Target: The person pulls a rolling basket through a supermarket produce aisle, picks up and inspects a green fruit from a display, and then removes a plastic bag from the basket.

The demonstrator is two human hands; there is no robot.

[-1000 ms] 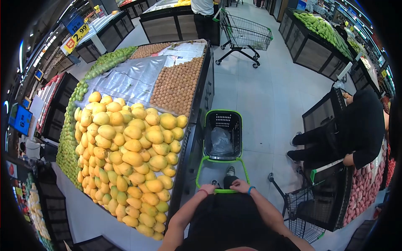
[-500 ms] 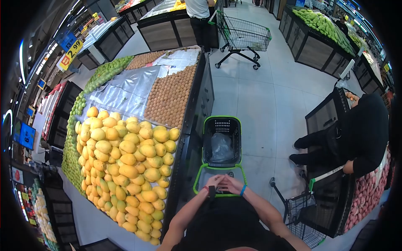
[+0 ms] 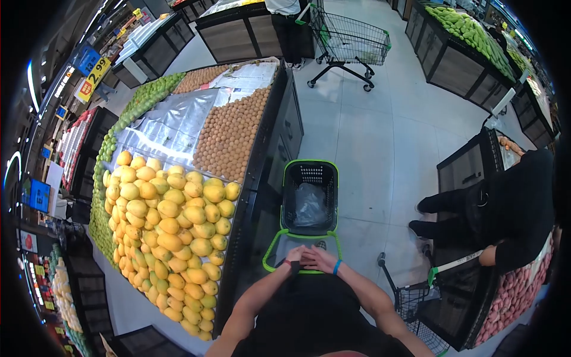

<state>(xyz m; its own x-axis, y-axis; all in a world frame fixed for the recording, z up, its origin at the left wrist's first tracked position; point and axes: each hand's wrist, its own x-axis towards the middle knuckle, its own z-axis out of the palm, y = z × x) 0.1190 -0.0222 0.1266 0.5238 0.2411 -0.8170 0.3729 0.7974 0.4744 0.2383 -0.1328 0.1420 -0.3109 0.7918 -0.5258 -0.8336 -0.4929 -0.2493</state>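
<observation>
Basket [image 3: 287,196] open from above, plastic bag [image 3: 310,204] inside; its green handle [image 3: 270,249] loops out near left hand [image 3: 295,254] and right hand [image 3: 322,259]. Leftward, dark-sided fruit stand [image 3: 253,220] blocks low reach. Rightward, pale floor [image 3: 363,184] passable up to a trolley [image 3: 410,300].

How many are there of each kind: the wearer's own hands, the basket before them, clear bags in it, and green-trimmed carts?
Hands: 2 (left hand, right hand)
Basket: 1
Clear bag: 1
Carts: 2 (far cart, near cart at lower right)
Total: 6
</observation>
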